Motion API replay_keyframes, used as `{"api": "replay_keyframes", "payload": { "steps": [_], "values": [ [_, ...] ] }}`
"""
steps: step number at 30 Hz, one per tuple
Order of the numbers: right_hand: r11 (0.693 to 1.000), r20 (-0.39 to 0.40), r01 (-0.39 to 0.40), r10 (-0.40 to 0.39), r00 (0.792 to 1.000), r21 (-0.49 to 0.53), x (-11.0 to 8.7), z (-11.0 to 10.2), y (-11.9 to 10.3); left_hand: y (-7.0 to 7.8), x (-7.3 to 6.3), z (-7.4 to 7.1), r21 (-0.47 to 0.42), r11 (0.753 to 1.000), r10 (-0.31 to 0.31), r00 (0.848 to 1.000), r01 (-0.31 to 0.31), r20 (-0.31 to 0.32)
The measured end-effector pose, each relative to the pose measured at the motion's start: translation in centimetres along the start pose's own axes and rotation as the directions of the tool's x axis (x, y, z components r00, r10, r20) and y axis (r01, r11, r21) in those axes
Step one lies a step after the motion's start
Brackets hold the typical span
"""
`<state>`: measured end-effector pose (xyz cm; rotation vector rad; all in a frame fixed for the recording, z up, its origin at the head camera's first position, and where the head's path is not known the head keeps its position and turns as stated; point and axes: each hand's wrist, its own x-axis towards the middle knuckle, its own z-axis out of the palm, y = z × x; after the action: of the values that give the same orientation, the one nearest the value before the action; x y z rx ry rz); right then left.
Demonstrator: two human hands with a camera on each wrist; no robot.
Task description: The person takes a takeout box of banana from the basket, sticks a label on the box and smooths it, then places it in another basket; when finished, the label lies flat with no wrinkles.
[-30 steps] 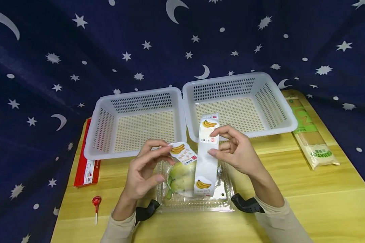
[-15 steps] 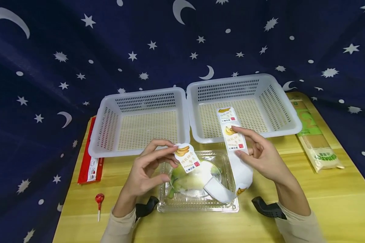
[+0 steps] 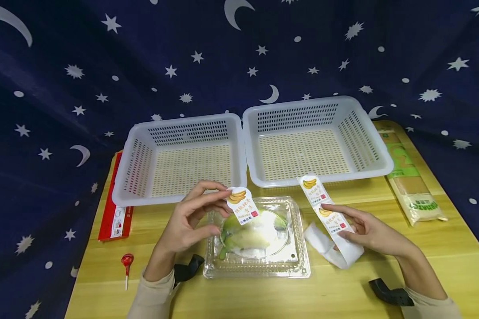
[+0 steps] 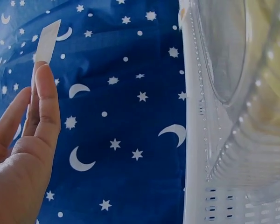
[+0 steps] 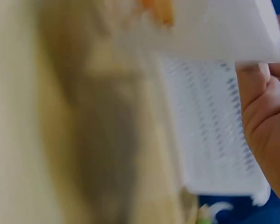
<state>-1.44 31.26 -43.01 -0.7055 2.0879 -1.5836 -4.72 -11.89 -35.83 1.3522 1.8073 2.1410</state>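
Observation:
Near the middle of the head view, my left hand (image 3: 191, 221) holds a white banana sticker (image 3: 243, 206) at its fingertips, the thumb apart from it. The left wrist view shows that sticker (image 4: 47, 42) almost edge-on above the fingers. Further right, my right hand (image 3: 373, 230) pinches a strip of banana stickers (image 3: 321, 199) between thumb and fingers. The strip's white tail curls back below the hand. Between the hands, a clear plastic clamshell box (image 3: 259, 268) rests closed on the table, green-yellow produce (image 3: 239, 235) showing through its lid.
Two white slotted baskets (image 3: 179, 199) (image 3: 323, 179) stand side by side behind the box. A red packet (image 3: 112, 221) and a red lollipop (image 3: 127, 260) lie at the left. At the right lies a green and clear bag (image 3: 417, 195) on the wooden table (image 3: 431, 266).
My right hand has moved right and toward me with the sticker strip, away from over the box. The left hand keeps the single sticker almost in place, its printed face now plainer.

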Motion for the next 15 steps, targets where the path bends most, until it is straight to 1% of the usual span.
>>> {"api": "replay_keyframes", "payload": {
  "steps": [4,8,12,13,15],
  "values": [
    [0.999,0.060,-0.032,0.029,0.998,0.035,-0.8,0.0,1.6,-0.1,0.0,-0.1,0.007,1.000,-0.018,1.000,0.018,0.013],
    [0.997,0.088,-0.054,0.049,0.995,0.059,-1.4,0.3,2.3,-0.4,0.0,-0.2,0.009,1.000,-0.018,0.999,0.017,0.033],
    [0.995,0.065,-0.069,0.065,0.996,0.069,-1.5,0.6,2.1,-0.7,0.0,-0.4,-0.004,1.000,-0.009,0.997,0.009,0.075],
    [0.996,0.048,-0.072,0.069,0.996,0.053,-1.5,0.6,2.0,-0.8,0.0,-0.5,-0.008,1.000,-0.010,0.996,0.011,0.086],
    [0.997,0.003,-0.071,0.071,0.997,-0.022,-1.5,0.7,1.5,-1.0,-0.1,-0.7,-0.015,1.000,-0.018,0.994,0.020,0.105]
  ]
}}
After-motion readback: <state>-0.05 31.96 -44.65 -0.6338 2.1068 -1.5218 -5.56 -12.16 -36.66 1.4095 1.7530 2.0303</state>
